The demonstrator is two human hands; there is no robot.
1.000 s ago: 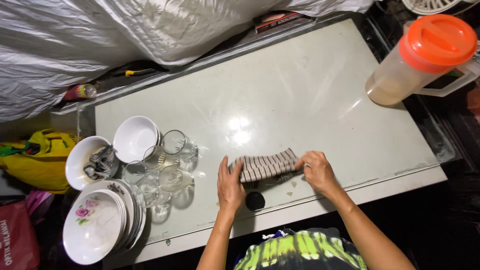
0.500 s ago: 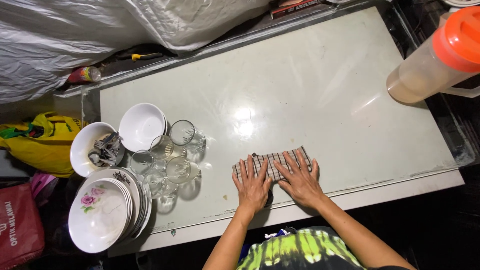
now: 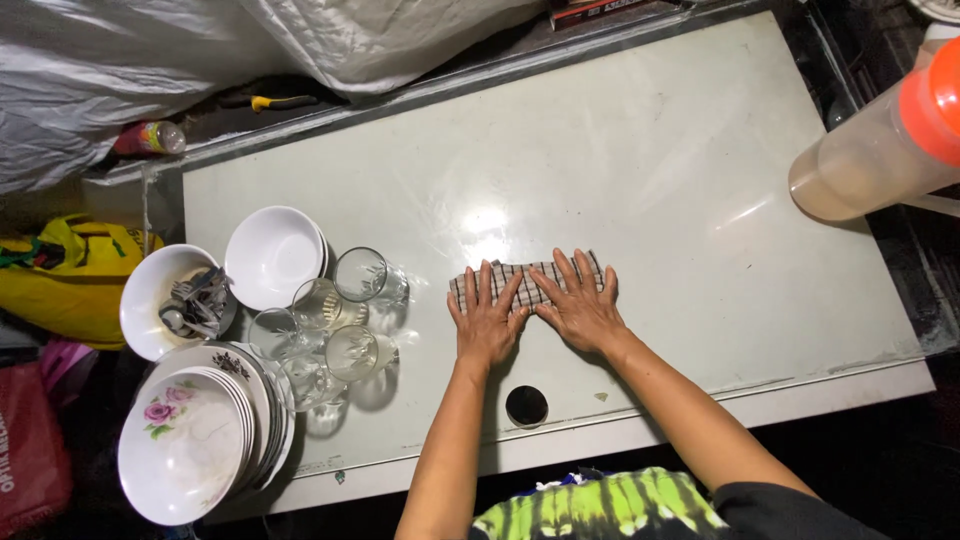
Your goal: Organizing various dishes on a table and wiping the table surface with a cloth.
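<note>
A folded striped cloth (image 3: 530, 277) lies flat on the pale glossy table (image 3: 640, 170). My left hand (image 3: 487, 318) presses down on its left half with fingers spread. My right hand (image 3: 579, 304) presses on its right half, also with fingers spread. The two hands sit side by side, thumbs nearly touching. A small round black thing (image 3: 526, 405) rests on the table near the front edge, between my forearms.
Several clear glasses (image 3: 340, 320) cluster left of my hands. White bowls (image 3: 270, 257), a bowl of cutlery (image 3: 165, 300) and a stack of floral plates (image 3: 195, 440) fill the left end. An orange-lidded plastic jug (image 3: 880, 150) stands at the right edge. Plastic sheeting (image 3: 200, 50) hangs behind.
Both hands went from gripping the cloth's ends to pressing flat on it, then slid it away from the front edge toward the table's middle. The black round thing is now uncovered.
</note>
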